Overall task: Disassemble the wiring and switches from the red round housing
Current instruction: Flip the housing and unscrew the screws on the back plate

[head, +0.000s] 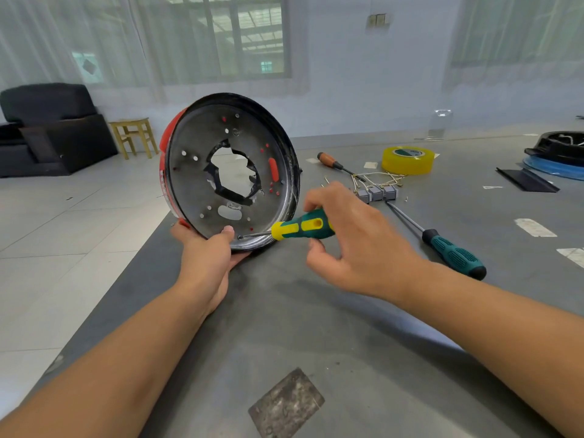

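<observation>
Grey tabletop [316, 311], matte and scuffed, carries everything. Red round housing [230, 172] stands on edge near its left side, dull metal inner plate facing the camera, pierced with small holes around a jagged central opening; tilted this way, probably to expose the low rim screw. Left hand [210, 257] cups the bottom rim from beneath, thumb curled over the lip to steady it. Right hand [354, 238] pinches the green-and-yellow screwdriver [300, 227] at its ribbed handle, fingers partly spread, tip set at a fixing near the lower rim. Beside it, further right: a second long green screwdriver [442, 245], a glossy yellow tape roll [407, 160], a wooden-handled screwdriver [335, 162]. Three small grey switches [376, 193] with thin wiring [379, 178] lie already freed.
</observation>
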Tool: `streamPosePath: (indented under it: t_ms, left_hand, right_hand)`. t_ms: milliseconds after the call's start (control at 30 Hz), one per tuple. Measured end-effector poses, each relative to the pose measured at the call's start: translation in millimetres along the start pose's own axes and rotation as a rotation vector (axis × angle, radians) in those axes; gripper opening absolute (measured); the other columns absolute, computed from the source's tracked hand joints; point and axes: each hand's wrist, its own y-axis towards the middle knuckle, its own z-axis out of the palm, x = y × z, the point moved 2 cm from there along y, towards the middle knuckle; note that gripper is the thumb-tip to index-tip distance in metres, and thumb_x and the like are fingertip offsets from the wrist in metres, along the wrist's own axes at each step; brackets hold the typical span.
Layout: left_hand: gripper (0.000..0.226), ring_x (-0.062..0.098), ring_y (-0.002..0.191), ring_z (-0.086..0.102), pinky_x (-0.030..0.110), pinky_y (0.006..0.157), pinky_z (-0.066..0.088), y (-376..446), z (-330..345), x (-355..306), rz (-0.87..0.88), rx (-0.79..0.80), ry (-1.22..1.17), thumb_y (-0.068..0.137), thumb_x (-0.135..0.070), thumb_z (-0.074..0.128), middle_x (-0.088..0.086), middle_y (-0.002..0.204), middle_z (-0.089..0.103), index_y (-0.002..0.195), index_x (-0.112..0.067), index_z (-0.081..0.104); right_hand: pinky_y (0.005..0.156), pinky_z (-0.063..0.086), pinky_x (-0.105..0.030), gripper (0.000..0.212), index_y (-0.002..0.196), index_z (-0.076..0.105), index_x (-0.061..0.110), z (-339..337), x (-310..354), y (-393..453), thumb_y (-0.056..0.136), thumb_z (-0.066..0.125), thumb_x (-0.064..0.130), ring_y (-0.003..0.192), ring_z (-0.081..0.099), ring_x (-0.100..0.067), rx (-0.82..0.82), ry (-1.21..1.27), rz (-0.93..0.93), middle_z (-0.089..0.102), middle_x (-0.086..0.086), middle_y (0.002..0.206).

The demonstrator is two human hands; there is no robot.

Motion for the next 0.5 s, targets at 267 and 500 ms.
streamPosePath:
  t_ms: [267, 500]
  left_hand:
    - [0.051, 0.027, 0.118, 0.068, 0.051, 0.081, 0.066, 2.1, -0.5, 0.6, -0.015, 0.002, -0.007, 0.103, 0.006, 0.054, -0.003, 0.137, 0.056, 0.133, -0.03, 0.034]
    - [0.05, 0.026, 0.114, 0.07, 0.049, 0.076, 0.067, 4.7, -1.5, 1.8, -0.035, -0.004, -0.018, 0.103, 0.005, 0.055, -0.003, 0.135, 0.057, 0.134, -0.029, 0.035]
  right_hand:
    - [0.06, 0.037, -0.029, 0.029, 0.122, 0.048, 0.023, 4.8, -7.6, 0.4, 0.095, 0.052, 0.034, 0.062, 0.047, -0.015, -0.072, -0.012, 0.099, 0.053, 0.008, 0.073]
    - [0.054, 0.03, -0.031, 0.04, 0.118, 0.046, 0.03, 7.6, -13.8, -1.4, 0.097, 0.034, 0.061, 0.053, 0.05, -0.009, -0.105, -0.037, 0.232, 0.053, 0.007, 0.058]
